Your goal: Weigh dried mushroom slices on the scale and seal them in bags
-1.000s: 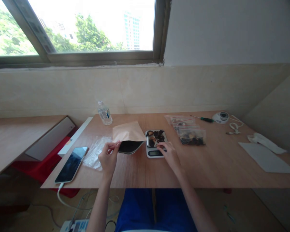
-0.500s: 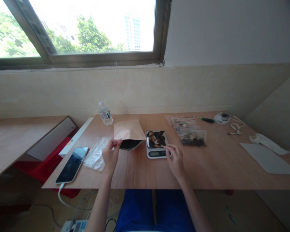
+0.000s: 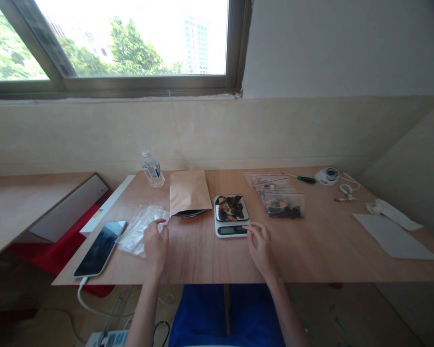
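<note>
My left hand (image 3: 156,245) is over the right edge of some clear plastic bags (image 3: 135,236), thumb and index finger slightly apart, nothing visible between them. Beyond it a brown kraft paper bag (image 3: 190,193) lies with its dark mouth a little open towards me. My right hand (image 3: 260,246) is loosely bent, its index fingertip at the right end of the control panel of a white kitchen scale (image 3: 222,236). Dark dried slices (image 3: 233,207), which look like mushroom or fungus, lie on the scale's plate. The display's digits are too small to read.
Several zip bags (image 3: 284,206) of dried pieces lie right of the scale. Behind are a screwdriver (image 3: 306,180) and a white dome camera (image 3: 327,176). A water bottle (image 3: 153,171) stands back left; a cabled phone (image 3: 100,248) lies front left. White sheet (image 3: 394,236) at right.
My left hand has let go of the kraft bag's mouth and moved left and down to the plastic bags. The kraft bag now lies flatter. My right hand has shifted slightly down beside the scale.
</note>
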`<state>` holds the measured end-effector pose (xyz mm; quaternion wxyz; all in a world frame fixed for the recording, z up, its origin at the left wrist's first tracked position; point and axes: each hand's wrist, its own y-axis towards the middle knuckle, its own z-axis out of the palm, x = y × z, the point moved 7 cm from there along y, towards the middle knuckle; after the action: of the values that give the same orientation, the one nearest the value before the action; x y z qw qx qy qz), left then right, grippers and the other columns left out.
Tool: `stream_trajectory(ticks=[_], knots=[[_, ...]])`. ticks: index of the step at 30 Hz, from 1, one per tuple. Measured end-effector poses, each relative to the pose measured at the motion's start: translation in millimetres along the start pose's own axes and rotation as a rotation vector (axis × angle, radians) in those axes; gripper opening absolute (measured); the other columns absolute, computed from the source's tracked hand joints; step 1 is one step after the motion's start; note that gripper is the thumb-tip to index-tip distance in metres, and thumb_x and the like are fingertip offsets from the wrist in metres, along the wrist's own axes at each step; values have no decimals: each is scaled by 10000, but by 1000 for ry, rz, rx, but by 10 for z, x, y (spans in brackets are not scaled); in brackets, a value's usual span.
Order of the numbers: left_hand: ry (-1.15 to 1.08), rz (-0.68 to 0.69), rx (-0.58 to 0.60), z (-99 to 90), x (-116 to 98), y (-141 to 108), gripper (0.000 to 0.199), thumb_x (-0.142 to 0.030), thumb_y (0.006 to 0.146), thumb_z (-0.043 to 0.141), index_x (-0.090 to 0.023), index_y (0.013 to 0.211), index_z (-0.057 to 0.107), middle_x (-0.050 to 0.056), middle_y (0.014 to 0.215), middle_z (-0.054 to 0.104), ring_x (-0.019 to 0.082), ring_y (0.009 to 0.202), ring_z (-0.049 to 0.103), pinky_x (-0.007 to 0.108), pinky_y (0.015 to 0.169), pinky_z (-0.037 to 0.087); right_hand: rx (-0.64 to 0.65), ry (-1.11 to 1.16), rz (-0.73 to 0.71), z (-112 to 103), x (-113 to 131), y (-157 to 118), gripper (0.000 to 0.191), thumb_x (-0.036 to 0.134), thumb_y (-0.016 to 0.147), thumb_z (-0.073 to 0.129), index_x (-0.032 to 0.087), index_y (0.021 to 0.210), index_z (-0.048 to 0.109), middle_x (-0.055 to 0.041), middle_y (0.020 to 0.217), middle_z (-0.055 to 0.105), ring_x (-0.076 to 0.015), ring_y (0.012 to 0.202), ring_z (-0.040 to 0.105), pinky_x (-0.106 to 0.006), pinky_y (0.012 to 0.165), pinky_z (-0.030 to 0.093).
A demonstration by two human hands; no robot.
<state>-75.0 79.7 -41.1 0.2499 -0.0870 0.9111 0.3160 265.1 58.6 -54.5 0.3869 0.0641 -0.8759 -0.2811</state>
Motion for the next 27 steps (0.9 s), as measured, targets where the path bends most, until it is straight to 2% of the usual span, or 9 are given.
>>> stream_trajectory(ticks=[3, 7, 11, 14, 16, 19, 21, 23, 27], knots=[[171, -78, 46, -96, 207, -193, 283, -311, 766, 449, -143, 959, 567, 126, 897, 588, 302, 901, 544, 452, 811, 407, -41, 54, 26, 3, -13, -44, 217, 204, 879, 414, 212, 961, 614, -87, 987, 540, -217, 977, 517, -410, 874, 429], [108, -142, 164, -71, 351, -268, 318, -369, 787, 407, -143, 915, 592, 118, 897, 565, 258, 829, 556, 391, 778, 431, -15, 97, 25, 88, 66, -147, 204, 206, 883, 419, 211, 948, 612, -77, 970, 554, -211, 969, 525, -395, 870, 430], [16, -218, 241, -71, 389, -205, 286, -347, 787, 388, -154, 841, 592, 85, 803, 575, 232, 732, 566, 362, 728, 432, 97, 170, 1, 201, 261, -208, 218, 180, 880, 412, 219, 962, 611, -70, 978, 553, -200, 971, 533, -364, 876, 433], [-3, -258, 196, -194, 310, -186, 227, -335, 764, 435, -164, 820, 572, 56, 747, 573, 220, 693, 557, 349, 692, 427, 171, 260, -12, 236, 449, -220, 225, 164, 878, 402, 222, 956, 606, -61, 944, 569, -192, 950, 541, -341, 858, 440], [13, -273, 72, -351, 150, -216, 200, -345, 760, 461, -171, 797, 552, 34, 707, 551, 206, 653, 537, 341, 670, 421, 238, 333, -7, 269, 606, -225, 227, 164, 882, 397, 227, 952, 603, -49, 921, 584, -182, 928, 548, -321, 828, 449], [-83, -267, -65, -492, -266, -345, 202, -375, 770, 507, -181, 801, 550, 6, 673, 532, 176, 620, 529, 314, 643, 421, 335, 457, 36, 355, 880, -225, 218, 192, 891, 406, 232, 997, 592, -35, 924, 599, -161, 882, 561, -289, 785, 461], [-299, -185, 13, -404, -633, -441, 191, -367, 785, 522, -183, 816, 563, 4, 681, 556, 156, 622, 543, 286, 631, 437, 347, 550, 97, 417, 1031, -203, 222, 232, 889, 434, 229, 1071, 562, -36, 964, 605, -153, 869, 573, -277, 776, 471], [-550, -118, 176, -230, -964, -545, 182, -343, 801, 530, -183, 876, 575, 27, 787, 613, 152, 713, 588, 270, 668, 468, 315, 649, 174, 464, 1111, -161, 245, 275, 885, 455, 214, 1110, 532, -44, 996, 614, -152, 880, 587, -270, 774, 481], [-787, -136, 261, -39, -1223, -662, 179, -311, 819, 531, -180, 930, 583, 52, 891, 643, 153, 810, 615, 274, 737, 494, 245, 774, 285, 474, 1070, -65, 235, 340, 867, 490, 181, 1023, 567, -52, 937, 647, -167, 861, 617, -272, 759, 498]])
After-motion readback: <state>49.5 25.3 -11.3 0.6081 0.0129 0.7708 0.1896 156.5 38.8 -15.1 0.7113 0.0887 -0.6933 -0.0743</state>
